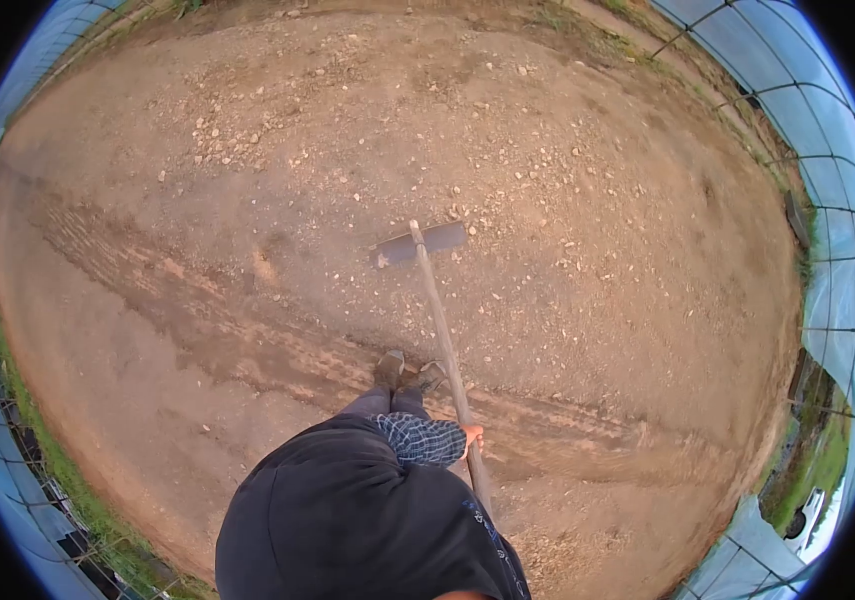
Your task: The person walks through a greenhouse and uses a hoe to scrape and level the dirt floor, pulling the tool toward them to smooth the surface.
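A wide-bladed hoe (440, 313) reaches forward from my body, its long wooden handle slanting up and slightly left. Its flat grey blade (443, 237) lies across the handle's far end, on the stony soil. My left hand (474, 437), below a checked sleeve (422, 440), is closed around the handle in front of my legs. The handle's near end passes beside my dark jacket (348, 510) and out of sight there. My right hand does not show clearly; only a sliver of skin appears at the bottom edge.
Bare brown soil (628, 300) with scattered small stones spreads around me. A darker, rutted strip (278, 335) crosses it near my shoes (389, 370). Blue sheeting on a wire frame (838, 180) borders the ground, with grass (818, 465) along the edges.
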Demonstrator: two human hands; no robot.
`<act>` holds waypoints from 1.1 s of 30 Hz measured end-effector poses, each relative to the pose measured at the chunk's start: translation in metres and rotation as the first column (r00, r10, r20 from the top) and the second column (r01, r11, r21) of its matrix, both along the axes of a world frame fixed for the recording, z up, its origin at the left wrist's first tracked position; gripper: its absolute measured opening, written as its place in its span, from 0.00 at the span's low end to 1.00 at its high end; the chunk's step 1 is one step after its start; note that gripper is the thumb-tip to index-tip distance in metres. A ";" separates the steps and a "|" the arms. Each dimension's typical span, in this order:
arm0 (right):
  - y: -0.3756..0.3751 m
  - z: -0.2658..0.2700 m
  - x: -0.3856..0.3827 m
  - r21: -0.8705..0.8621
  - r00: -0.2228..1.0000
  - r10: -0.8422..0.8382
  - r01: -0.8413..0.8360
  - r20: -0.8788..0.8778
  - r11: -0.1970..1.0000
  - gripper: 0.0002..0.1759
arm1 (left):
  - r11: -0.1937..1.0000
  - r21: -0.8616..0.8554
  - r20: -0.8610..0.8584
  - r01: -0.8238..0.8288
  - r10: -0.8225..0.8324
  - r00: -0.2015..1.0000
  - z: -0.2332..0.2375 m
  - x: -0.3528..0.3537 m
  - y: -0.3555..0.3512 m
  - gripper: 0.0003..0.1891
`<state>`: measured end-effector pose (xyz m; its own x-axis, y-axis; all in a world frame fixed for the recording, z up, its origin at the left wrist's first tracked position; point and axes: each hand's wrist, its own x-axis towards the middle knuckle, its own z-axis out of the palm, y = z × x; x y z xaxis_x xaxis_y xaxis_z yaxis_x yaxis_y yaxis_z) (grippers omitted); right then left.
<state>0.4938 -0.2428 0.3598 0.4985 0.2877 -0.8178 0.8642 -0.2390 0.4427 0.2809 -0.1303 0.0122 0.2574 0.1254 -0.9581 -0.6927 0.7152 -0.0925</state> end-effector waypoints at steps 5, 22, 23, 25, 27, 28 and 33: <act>-0.012 -0.173 0.006 0.173 0.976 0.140 -0.111 -0.167 0.979 0.19 | 0.992 0.121 -0.277 -0.039 0.072 0.958 -0.050 -0.086 0.038 0.09; 0.092 -0.097 -0.008 0.226 0.926 0.211 -0.143 -0.313 0.964 0.25 | 0.922 -0.096 -0.082 -0.375 0.368 0.926 -0.012 -0.078 0.092 0.06; 0.097 -0.093 -0.017 0.207 0.930 0.206 -0.146 -0.305 0.967 0.24 | 0.925 -0.102 -0.077 -0.365 0.358 0.930 -0.016 -0.078 0.094 0.06; 0.105 -0.097 -0.041 0.170 0.942 0.146 -0.098 -0.302 0.981 0.22 | 0.932 -0.056 -0.059 -0.358 0.355 0.933 -0.030 -0.094 0.100 0.07; 0.109 -0.129 -0.065 0.173 0.939 0.158 -0.108 -0.305 0.979 0.21 | 0.923 -0.034 -0.034 -0.384 0.383 0.923 -0.047 -0.123 0.107 0.08; 0.110 -0.150 -0.080 0.179 0.934 0.168 -0.115 -0.315 0.977 0.20 | 0.923 -0.037 -0.034 -0.383 0.382 0.924 -0.056 -0.147 0.113 0.08; 0.141 -0.221 -0.196 0.349 0.927 0.223 -0.110 -0.302 0.931 0.19 | 0.938 0.167 -0.165 -0.304 0.330 0.929 -0.100 -0.286 0.152 0.09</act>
<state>0.2979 -0.1017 0.1391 0.1371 0.6163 -0.7755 0.9861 -0.1587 0.0482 -0.0055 0.0219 -0.0877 0.0003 0.3036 -0.9528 -0.8804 0.4519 0.1437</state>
